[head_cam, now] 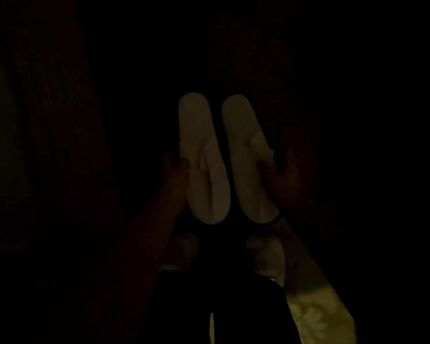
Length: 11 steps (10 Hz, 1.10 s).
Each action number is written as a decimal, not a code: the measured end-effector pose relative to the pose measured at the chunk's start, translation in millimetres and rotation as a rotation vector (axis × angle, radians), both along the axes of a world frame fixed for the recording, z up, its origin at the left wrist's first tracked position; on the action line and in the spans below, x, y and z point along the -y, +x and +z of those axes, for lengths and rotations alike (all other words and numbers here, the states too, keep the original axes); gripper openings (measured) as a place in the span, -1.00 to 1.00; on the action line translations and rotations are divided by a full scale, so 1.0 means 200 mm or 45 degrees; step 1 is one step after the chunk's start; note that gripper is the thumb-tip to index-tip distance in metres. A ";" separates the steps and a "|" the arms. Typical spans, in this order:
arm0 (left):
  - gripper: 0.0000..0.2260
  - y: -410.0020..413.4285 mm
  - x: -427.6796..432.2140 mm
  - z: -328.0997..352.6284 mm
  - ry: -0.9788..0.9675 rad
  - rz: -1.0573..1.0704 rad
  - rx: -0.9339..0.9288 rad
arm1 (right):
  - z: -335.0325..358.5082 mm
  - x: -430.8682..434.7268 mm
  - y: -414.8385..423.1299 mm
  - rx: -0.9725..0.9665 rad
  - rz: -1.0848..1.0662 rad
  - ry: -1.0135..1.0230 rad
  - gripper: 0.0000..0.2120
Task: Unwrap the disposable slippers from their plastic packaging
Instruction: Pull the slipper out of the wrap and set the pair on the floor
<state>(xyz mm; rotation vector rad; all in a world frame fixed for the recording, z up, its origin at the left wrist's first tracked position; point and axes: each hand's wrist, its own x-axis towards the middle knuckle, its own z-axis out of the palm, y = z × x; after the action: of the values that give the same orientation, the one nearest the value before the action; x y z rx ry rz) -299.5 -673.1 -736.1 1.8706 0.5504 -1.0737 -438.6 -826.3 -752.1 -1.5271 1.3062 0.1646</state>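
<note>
The scene is very dark. Two white disposable slippers lie side by side in the middle of the view: the left slipper (201, 157) and the right slipper (246, 157), toes pointing away from me. My left hand (175, 167) grips the outer edge of the left slipper. My right hand (281, 175) grips the outer edge of the right slipper. No plastic wrapping can be made out in this light.
My two feet in light shoes (266, 254) stand below the slippers on a dim patterned floor (313, 316). Dark trouser legs (246, 311) fill the bottom centre. Everything else is too dark to make out.
</note>
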 end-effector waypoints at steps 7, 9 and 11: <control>-0.52 -0.02 -0.17 -0.22 0.377 -0.347 0.040 | -0.29 -0.22 0.11 -0.436 0.518 -0.188 -0.19; -0.57 0.01 -0.20 -0.23 0.359 -0.281 0.088 | -0.27 -0.28 0.13 -0.372 0.548 -0.162 -0.16; -0.57 0.07 -0.20 -0.25 0.406 -0.390 0.132 | -0.29 -0.34 0.13 -0.204 0.443 -0.179 -0.10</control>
<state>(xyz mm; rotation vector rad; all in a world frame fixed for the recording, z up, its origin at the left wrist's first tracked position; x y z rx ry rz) -286.1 -633.8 -785.3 2.3333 0.3997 -1.1250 -412.3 -758.0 -809.7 -1.8877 1.1845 0.4318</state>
